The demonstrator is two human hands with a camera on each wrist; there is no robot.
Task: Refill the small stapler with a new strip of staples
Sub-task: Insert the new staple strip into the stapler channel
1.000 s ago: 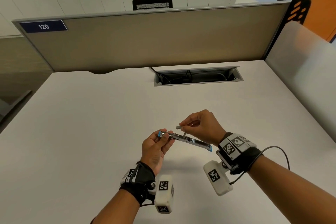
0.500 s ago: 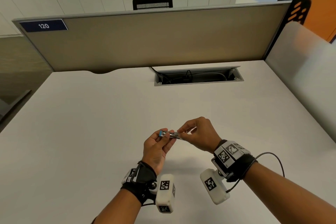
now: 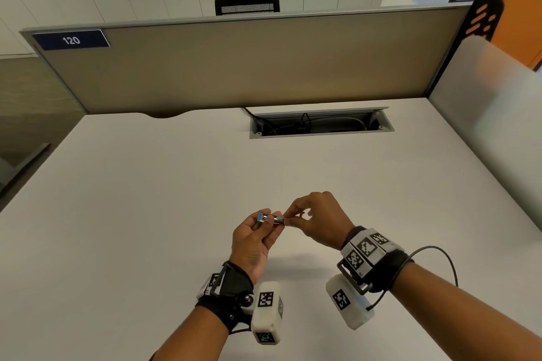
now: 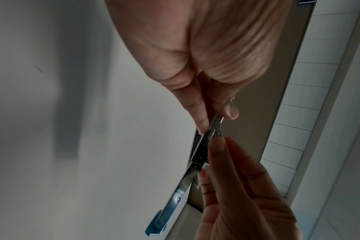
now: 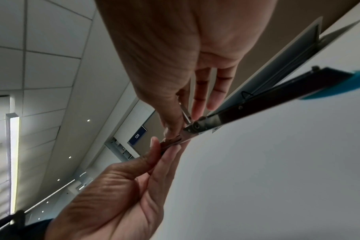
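The small stapler [image 3: 271, 218] is metal with blue plastic ends and is folded open above the white desk. My left hand [image 3: 265, 221] pinches its one end between thumb and fingers [image 5: 170, 142]. Its other arm [image 5: 277, 97] runs out under my right hand to a blue tip [image 4: 154, 227]. My right hand [image 3: 290, 215] pinches a thin silver strip of staples [image 5: 185, 113] and holds it against the stapler near the hinge. The head view hides the strip's end behind the fingers.
The white desk [image 3: 146, 214] spreads all round the hands. A cable slot [image 3: 321, 123] with wires sits at the back, before the beige divider [image 3: 234, 67] marked 120. A pale side panel [image 3: 498, 126] bounds the right edge.
My right hand has come down and left with the strip until its fingertips meet the stapler. It now covers the stapler's outstretched arm in the head view. My left hand has barely moved.
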